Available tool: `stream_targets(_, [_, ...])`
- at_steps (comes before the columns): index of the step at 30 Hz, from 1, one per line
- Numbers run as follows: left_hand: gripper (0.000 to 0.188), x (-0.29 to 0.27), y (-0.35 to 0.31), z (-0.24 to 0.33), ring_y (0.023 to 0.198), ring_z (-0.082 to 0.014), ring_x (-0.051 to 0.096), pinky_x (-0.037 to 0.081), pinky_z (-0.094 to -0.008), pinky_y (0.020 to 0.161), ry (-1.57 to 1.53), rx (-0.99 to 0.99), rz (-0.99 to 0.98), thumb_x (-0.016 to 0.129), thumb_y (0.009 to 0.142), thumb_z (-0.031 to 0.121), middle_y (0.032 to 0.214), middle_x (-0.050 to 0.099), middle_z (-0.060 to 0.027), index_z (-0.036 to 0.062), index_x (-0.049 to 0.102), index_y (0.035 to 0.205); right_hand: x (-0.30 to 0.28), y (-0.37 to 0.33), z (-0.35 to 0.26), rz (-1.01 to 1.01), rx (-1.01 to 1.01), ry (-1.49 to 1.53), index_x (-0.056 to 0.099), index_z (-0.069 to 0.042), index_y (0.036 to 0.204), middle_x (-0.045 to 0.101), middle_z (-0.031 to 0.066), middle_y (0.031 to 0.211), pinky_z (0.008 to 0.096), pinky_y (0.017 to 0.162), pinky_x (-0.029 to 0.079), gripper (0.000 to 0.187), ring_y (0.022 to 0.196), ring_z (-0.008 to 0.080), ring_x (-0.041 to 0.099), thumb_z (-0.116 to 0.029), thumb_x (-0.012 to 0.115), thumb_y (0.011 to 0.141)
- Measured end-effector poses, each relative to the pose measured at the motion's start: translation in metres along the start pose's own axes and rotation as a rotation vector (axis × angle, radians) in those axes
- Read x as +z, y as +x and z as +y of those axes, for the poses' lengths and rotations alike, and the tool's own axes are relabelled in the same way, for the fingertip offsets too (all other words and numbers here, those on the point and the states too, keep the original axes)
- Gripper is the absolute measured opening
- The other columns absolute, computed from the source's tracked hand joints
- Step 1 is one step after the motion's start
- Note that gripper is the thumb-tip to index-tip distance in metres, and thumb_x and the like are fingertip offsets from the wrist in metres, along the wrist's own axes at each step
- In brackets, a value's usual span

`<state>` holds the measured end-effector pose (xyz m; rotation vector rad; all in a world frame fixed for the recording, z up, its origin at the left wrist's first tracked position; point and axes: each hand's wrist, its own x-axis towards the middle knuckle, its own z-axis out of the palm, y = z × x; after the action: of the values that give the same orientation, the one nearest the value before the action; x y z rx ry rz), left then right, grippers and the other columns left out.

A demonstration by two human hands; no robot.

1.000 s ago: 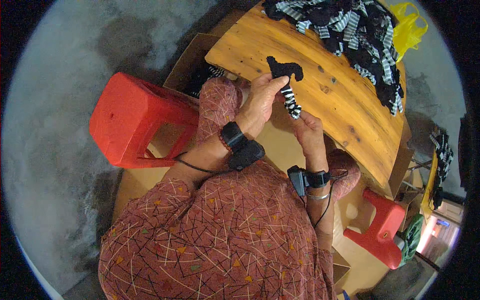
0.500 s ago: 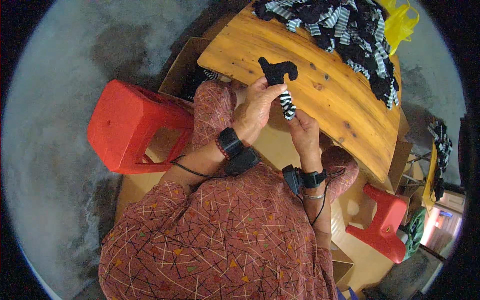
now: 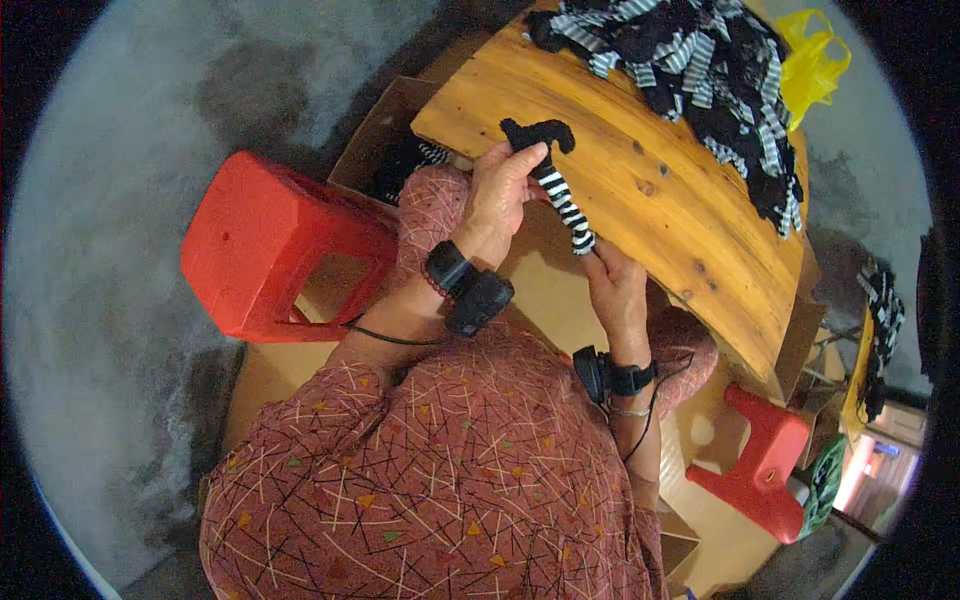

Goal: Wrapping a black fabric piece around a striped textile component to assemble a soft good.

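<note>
Stretched between my hands is a small fabric doll leg (image 3: 565,205), banded black and white, with a black curled-toe boot at its upper end. My left hand (image 3: 498,195) is closed around the boot end, thumb lying across the black part. At the lower, striped end, my right hand (image 3: 615,285) pinches the tip between thumb and fingers. Both hands are just in front of the near edge of the wooden table (image 3: 640,190).
A heap of black and striped fabric pieces (image 3: 700,70) covers the table's far side, beside a yellow plastic bag (image 3: 812,65). A red stool (image 3: 240,250) stands on the left, another red stool (image 3: 765,455) on the right. A cardboard box (image 3: 375,125) holding striped pieces sits at the table's left end.
The doll leg's striped part, bunched up before, is now drawn out long and straight. My right hand has moved down, and my left hand has shifted slightly left with the boot.
</note>
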<state>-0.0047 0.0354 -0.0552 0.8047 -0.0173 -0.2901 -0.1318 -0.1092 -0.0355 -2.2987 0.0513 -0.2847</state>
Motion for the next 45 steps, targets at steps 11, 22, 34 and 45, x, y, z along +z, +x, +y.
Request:
stream_targets(11, [0.015,-0.061,0.002,0.091,0.043,-0.0192,0.051,0.047,-0.0311,0.040,-0.020,0.119,0.318,0.060,0.081,0.012,0.059,0.052,-0.0056,0.0071,0.047,0.084,-0.017,-0.027,0.024,-0.174,0.200,-0.101,0.058,-0.005,0.075,0.050,0.0165,0.061,0.0344,0.052,0.041,0.020,0.054,0.0294,0.051,-0.024,0.062,0.078])
stream_targets(22, [0.019,-0.142,0.006,0.145,0.053,-0.0205,0.051,0.050,-0.0368,0.054,-0.047,0.410,0.648,0.055,0.086,0.022,0.063,0.051,-0.0088,0.0065,0.044,0.085,-0.005,-0.021,0.014,-0.253,0.314,0.008,0.063,-0.009,0.088,0.053,0.0088,0.061,0.0295,0.056,0.042,0.021,0.056,0.0160,0.052,-0.028,0.061,0.080])
stream_targets(34, [0.038,-0.201,0.004,0.118,0.082,-0.0213,0.054,0.051,-0.0320,0.064,0.339,0.262,0.807,0.064,0.076,0.021,0.096,0.055,-0.0090,0.0060,0.052,0.109,-0.004,-0.021,0.011,-0.262,0.328,0.041,0.063,-0.008,0.089,0.051,0.0056,0.059,0.0273,0.056,0.041,0.021,0.056,0.0109,0.048,-0.027,0.062,0.080])
stream_targets(45, [0.030,0.002,-0.058,0.204,0.081,-0.0284,0.061,0.050,-0.0387,0.074,0.665,0.705,-0.539,0.057,0.082,0.026,0.087,0.061,-0.0156,-0.0014,0.059,0.094,0.002,-0.022,0.012,-0.235,0.278,0.152,0.062,-0.007,0.086,0.053,0.0061,0.062,0.0274,0.056,0.041,0.020,0.058,0.0110,0.048,-0.025,0.062,0.080])
